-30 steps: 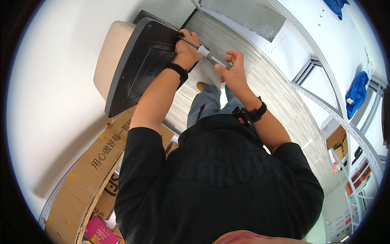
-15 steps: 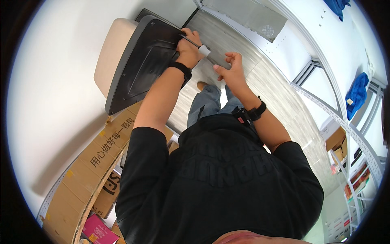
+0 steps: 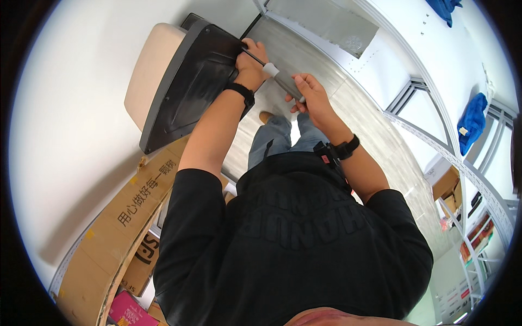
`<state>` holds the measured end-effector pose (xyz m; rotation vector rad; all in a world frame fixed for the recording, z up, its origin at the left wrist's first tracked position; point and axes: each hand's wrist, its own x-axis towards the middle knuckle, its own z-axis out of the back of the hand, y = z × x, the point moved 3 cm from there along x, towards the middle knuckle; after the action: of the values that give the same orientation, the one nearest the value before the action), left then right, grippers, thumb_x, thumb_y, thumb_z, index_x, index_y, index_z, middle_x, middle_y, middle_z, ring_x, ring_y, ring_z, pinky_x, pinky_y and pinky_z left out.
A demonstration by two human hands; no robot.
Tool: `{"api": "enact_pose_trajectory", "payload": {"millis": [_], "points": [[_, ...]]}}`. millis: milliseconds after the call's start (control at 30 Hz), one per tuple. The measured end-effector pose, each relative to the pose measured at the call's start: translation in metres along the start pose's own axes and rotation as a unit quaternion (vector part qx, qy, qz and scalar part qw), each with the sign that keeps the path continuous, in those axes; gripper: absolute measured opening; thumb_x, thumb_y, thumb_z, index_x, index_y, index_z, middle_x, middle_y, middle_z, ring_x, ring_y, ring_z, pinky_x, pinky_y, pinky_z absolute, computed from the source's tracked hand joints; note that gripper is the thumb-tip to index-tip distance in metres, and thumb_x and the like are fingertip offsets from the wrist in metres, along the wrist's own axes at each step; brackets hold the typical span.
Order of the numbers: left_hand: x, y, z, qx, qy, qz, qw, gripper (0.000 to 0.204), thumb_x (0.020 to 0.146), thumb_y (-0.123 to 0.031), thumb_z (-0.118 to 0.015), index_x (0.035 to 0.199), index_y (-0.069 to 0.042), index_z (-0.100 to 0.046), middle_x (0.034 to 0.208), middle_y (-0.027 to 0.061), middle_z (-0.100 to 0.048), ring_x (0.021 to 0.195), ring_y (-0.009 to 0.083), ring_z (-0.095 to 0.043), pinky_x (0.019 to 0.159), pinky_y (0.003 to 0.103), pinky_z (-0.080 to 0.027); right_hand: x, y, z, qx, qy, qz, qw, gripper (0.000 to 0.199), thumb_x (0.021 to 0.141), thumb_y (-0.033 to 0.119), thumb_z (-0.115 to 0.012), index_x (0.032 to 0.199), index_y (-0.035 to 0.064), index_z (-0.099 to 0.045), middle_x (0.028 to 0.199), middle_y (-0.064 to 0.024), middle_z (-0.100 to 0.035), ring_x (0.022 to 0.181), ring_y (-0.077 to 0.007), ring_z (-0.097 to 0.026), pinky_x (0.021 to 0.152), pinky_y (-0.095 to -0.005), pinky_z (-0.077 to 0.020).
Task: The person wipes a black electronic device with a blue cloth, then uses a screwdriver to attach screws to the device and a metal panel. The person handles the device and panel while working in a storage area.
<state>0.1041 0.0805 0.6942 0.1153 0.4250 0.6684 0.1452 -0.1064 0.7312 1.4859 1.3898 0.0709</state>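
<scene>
Head view: both hands at a chair seat's edge, open floor beneath.
Left hand (image 3: pixel 251 61) braces the black seat underside (image 3: pixel 187 89) at its rim; right hand (image 3: pixel 310 95) is closed round a screwdriver (image 3: pixel 274 75), tip meeting the rim just beside the left fingers. Cardboard boxes (image 3: pixel 117 228) lie well below.

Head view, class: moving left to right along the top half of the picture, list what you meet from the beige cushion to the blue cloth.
Beige seat cushion → black plastic seat base → left hand → screwdriver → right hand → white shelf frame → blue cloth.
</scene>
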Motion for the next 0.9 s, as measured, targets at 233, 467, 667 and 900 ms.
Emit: {"api": "enact_pose_trajectory", "payload": {"millis": [233,467,667,900], "points": [[0.0,0.006,-0.015,-0.042,-0.007,-0.009,0.999,0.053,0.08,-0.026,-0.062,0.123,0.002,-0.048,0.138,0.0333,-0.033,0.084,0.0358,-0.069,0.06,0.038,-0.058,-0.019,0.013,0.016,-0.079,-0.008,0.02,0.997,0.033,0.097,0.03,-0.055,0.121,0.0069,-0.051,0.08,-0.0083,-0.065,0.057,-0.0108,-0.054,0.055,-0.0222,-0.0431],[0.0,-0.003,0.01,-0.154,0.025,-0.025,0.987,0.046,0.085,-0.031,-0.061,0.119,-0.002,-0.05,0.131,0.0221,-0.045,0.094,0.039,-0.065,0.078,0.046,-0.054,-0.064,0.032,0.043,-0.08,-0.016,0.068,0.994,0.043,0.095,0.019,-0.058,0.135,0.004,-0.05,0.087,-0.005,-0.062,0.074,-0.0114,-0.059,0.064,-0.0247,-0.0473],[-0.002,-0.034,0.047,-0.321,-0.071,-0.148,0.933,0.034,0.083,-0.032,-0.066,0.106,-0.008,-0.062,0.099,0.0127,-0.067,0.094,0.0347,-0.064,0.078,0.044,-0.051,-0.122,0.068,0.08,-0.047,-0.068,0.141,0.987,0.037,0.095,0.016,-0.056,0.13,0.0028,-0.053,0.088,-0.0061,-0.062,0.073,-0.0109,-0.057,0.067,-0.0253,-0.0481],[0.029,-0.113,0.128,-0.502,-0.117,-0.213,0.83,0.016,0.084,-0.018,-0.066,0.093,-0.005,-0.066,0.082,0.0101,-0.069,0.073,0.0237,-0.065,0.068,0.033,-0.05,-0.117,0.121,0.161,0.03,-0.05,0.215,0.975,0.031,0.095,0.012,-0.05,0.125,0.0044,-0.052,0.108,-0.0171,-0.064,0.062,-0.0156,-0.061,0.066,-0.0297,-0.0556]]}}
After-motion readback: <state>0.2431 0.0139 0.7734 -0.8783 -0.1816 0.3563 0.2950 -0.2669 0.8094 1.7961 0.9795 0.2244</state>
